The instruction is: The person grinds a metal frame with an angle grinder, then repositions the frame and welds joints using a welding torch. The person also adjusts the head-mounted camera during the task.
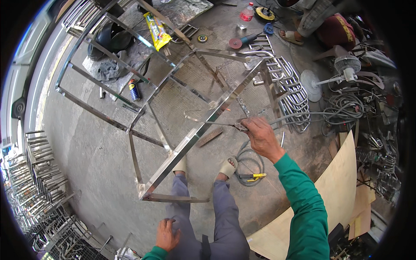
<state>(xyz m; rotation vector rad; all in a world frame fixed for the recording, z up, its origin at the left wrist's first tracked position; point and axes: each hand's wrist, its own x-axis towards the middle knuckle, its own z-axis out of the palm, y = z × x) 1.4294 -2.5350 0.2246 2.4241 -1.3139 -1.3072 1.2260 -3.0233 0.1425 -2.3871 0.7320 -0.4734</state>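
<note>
My right hand closed around a slim welding torch, its tip touching the steel frame standing on the concrete floor, my left hand resting loosely curled and empty on my thigh

Daylight is falling on a grey concrete floor. Bent steel parts are lying stacked along its left edge, a white fan is standing at its right edge, and a plywood sheet is lying near its lower right corner.
</note>
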